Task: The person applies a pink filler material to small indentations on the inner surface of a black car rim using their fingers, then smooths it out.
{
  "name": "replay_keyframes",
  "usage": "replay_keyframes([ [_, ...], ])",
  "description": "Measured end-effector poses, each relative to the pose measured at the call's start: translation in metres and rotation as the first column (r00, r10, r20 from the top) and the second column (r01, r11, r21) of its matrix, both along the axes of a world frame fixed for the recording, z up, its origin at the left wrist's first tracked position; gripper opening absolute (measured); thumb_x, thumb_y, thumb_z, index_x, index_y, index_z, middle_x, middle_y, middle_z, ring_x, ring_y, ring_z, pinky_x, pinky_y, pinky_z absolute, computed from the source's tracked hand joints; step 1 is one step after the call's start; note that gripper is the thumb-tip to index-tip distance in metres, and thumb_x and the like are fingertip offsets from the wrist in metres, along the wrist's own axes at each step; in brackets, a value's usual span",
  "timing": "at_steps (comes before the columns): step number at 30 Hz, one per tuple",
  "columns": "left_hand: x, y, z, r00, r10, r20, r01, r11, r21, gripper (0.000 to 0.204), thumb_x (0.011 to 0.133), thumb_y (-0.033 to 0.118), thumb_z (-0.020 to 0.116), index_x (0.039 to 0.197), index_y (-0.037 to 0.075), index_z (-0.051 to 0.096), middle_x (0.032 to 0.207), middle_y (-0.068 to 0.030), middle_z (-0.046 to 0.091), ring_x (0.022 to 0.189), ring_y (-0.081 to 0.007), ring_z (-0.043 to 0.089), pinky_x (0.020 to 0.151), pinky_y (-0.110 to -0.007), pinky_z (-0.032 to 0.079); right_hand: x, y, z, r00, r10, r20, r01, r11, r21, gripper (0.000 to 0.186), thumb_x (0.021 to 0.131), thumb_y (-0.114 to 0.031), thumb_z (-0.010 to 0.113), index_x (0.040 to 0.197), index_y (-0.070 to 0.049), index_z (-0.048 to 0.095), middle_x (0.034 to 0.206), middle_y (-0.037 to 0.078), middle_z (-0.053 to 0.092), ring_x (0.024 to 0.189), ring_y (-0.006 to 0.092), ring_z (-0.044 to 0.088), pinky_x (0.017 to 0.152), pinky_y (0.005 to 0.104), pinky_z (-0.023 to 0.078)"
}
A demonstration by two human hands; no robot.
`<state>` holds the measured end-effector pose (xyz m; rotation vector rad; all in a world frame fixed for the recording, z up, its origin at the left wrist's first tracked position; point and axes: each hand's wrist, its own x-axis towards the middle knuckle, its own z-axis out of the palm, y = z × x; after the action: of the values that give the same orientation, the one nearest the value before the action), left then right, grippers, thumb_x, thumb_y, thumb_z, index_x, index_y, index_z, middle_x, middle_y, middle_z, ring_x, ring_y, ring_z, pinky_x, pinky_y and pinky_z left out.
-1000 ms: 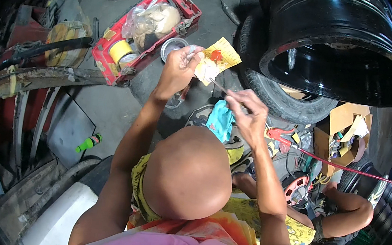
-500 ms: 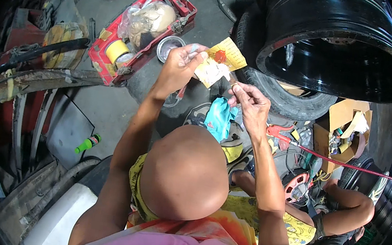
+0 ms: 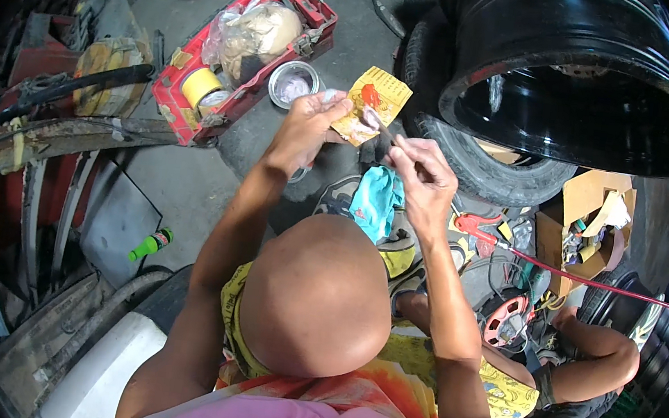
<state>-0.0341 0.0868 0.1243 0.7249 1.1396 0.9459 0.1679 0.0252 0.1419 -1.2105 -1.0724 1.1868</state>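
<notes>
My left hand (image 3: 309, 123) grips a yellow printed card (image 3: 382, 91) by its lower left edge. On the card lie a bright red blob (image 3: 370, 96) and some pale paste (image 3: 368, 116). My right hand (image 3: 421, 169) is closed on a narrow spatula (image 3: 385, 130), whose paste-covered tip is on the card. An open round tin (image 3: 293, 85) of pale paste stands just behind my left hand. Below my hands a turquoise cloth (image 3: 378, 198) lies by my shoe, and my bare knee (image 3: 317, 290) rises between my forearms.
A red toolbox (image 3: 177, 104) holds tape and bags at upper left. A large black wheel rim (image 3: 574, 63) and tire (image 3: 519, 185) fill the upper right. A cardboard box (image 3: 578, 204), red hose (image 3: 606, 289), green bottle (image 3: 150, 244) and another person's leg (image 3: 606, 364) are around me.
The spatula tip has moved up and left across the card toward the red blob, carrying pale paste. The card has tilted slightly, and more of the open tin now shows.
</notes>
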Motion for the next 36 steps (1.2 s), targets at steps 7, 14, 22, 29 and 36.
replay_keyframes([
  [7, 0.000, -0.002, 0.005, 0.977, 0.051, 0.207, -0.004, 0.975, -0.220, 0.025, 0.098, 0.011, 0.059, 0.112, -0.009, 0.059, 0.105, -0.0155, 0.068, 0.089, -0.0231, 0.071, 0.077, -0.034, 0.062, 0.010, -0.016, -0.008, 0.862, 0.023, 0.507, -0.153, 0.964, 0.217, 0.020, 0.079, 0.002, 0.076, 0.099, -0.002, 0.075, 0.089, 0.012, 0.069, 0.079, 0.0206, 0.067, 0.069, 0.0298, 0.052],
  [14, 0.001, 0.003, -0.003, 0.989, 0.016, -0.150, 0.012, 0.983, 0.184, 0.026, 0.099, 0.010, 0.057, 0.117, -0.009, 0.060, 0.098, -0.0115, 0.070, 0.084, -0.0130, 0.068, 0.070, -0.026, 0.056, 0.024, -0.007, 0.005, 0.912, 0.059, 0.406, -0.118, 0.986, 0.120, 0.019, 0.080, 0.001, 0.076, 0.098, -0.003, 0.076, 0.090, 0.012, 0.071, 0.081, 0.0195, 0.068, 0.074, 0.0292, 0.053],
  [22, 0.004, 0.009, 0.020, 0.967, -0.069, -0.246, 0.132, 0.959, 0.250, 0.022, 0.100, 0.010, 0.056, 0.113, -0.006, 0.064, 0.091, -0.0057, 0.070, 0.079, -0.0073, 0.064, 0.069, -0.022, 0.051, 0.025, -0.003, 0.009, 0.960, 0.086, 0.266, -0.074, 0.996, -0.054, 0.010, 0.086, -0.003, 0.073, 0.095, 0.001, 0.076, 0.089, 0.010, 0.071, 0.078, 0.0129, 0.067, 0.070, 0.0257, 0.053],
  [29, 0.001, 0.010, 0.028, 0.971, -0.117, -0.210, 0.167, 0.957, 0.237, 0.024, 0.100, 0.012, 0.058, 0.115, -0.006, 0.062, 0.095, -0.0075, 0.070, 0.083, -0.0094, 0.067, 0.069, -0.023, 0.056, 0.035, -0.003, 0.008, 0.995, 0.056, 0.083, -0.041, 0.984, -0.173, 0.011, 0.090, -0.002, 0.070, 0.098, 0.003, 0.074, 0.094, 0.009, 0.069, 0.073, 0.0122, 0.069, 0.062, 0.0221, 0.054],
  [36, 0.010, 0.010, 0.028, 0.978, -0.132, -0.159, 0.164, 0.964, 0.211, 0.025, 0.100, 0.014, 0.058, 0.116, -0.005, 0.060, 0.096, -0.0090, 0.070, 0.082, -0.0108, 0.069, 0.067, -0.024, 0.058, 0.021, -0.005, -0.012, 0.984, 0.048, -0.174, -0.098, 0.951, -0.294, 0.019, 0.093, -0.005, 0.067, 0.108, 0.007, 0.068, 0.088, 0.012, 0.072, 0.068, 0.0113, 0.066, 0.062, 0.0235, 0.054],
])
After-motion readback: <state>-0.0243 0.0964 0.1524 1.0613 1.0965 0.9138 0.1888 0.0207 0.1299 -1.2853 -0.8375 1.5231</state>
